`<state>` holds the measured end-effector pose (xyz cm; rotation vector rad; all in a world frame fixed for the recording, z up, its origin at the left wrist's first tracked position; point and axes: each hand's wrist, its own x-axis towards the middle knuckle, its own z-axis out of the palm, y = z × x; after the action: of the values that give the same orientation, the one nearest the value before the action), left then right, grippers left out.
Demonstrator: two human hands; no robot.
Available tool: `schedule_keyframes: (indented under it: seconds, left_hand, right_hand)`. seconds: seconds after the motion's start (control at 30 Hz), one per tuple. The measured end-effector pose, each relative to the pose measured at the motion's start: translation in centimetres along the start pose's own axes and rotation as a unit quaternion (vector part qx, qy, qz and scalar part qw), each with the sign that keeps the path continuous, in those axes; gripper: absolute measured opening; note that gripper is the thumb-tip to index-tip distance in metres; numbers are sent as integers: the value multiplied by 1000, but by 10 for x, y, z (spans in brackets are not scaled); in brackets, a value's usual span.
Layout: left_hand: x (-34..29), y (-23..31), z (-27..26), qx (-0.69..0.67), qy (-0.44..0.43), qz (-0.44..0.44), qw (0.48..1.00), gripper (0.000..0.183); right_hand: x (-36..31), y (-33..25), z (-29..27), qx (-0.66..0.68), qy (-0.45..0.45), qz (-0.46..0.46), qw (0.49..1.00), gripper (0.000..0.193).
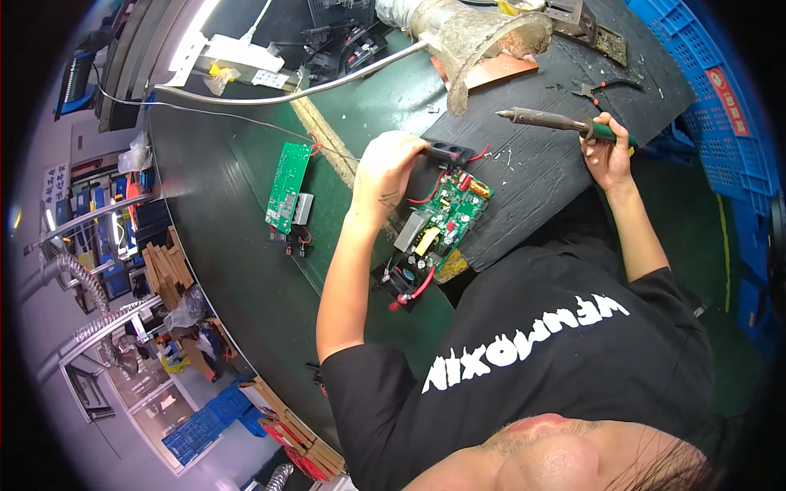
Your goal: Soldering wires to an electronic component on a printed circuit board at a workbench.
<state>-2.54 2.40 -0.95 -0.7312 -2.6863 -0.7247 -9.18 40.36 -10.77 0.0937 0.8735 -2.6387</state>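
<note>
My right hand (608, 153) is wrapped round the green handle of a soldering iron (547, 120), whose long metal tip points left over the dark bench. The fingers of my left hand (388, 170) grip a black socket panel (448, 153) at its left end. Red wires show between that panel and a green circuit board (455, 211) just below it. The board carries a grey heatsink, a yellow transformer and several small parts. At its lower end sits a black end piece (401, 280) with a thick red lead.
Another green circuit board (288, 188) lies further left on the bench. A fume duct hood (483, 41) stands at the far side. Black-and-red pliers (602, 88) lie at the far right, with blue crates (720, 106) beyond. A flexible metal tube (327, 84) crosses above the bench.
</note>
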Motion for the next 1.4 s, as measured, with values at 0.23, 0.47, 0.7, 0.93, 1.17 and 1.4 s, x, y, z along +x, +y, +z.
schedule_keyframes:
  seconds: [0.23,0.47,0.7,0.93,1.17,1.4]
  left_hand:
    - [18,-7,19,-304,35,-253,918,20]
    - [17,-17,32,-349,85,-389,848,20]
    - [-16,-7,-4,205,-15,-191,960,25]
    - [-25,43,-8,172,88,-222,956,12]
    - [-24,103,40,96,130,-196,967,20]
    - [-18,90,56,164,109,-161,967,17]
  right_hand:
    - [-1,1,5,18,-24,25,999,25]
    - [1,-1,6,37,-26,52,998,25]
    - [-1,-7,0,36,-78,67,994,26]
    - [1,-6,-2,16,-73,39,996,27]
    - [-7,0,-2,-61,-47,-7,997,29]
    - [-5,-1,2,-132,-107,-49,984,32]
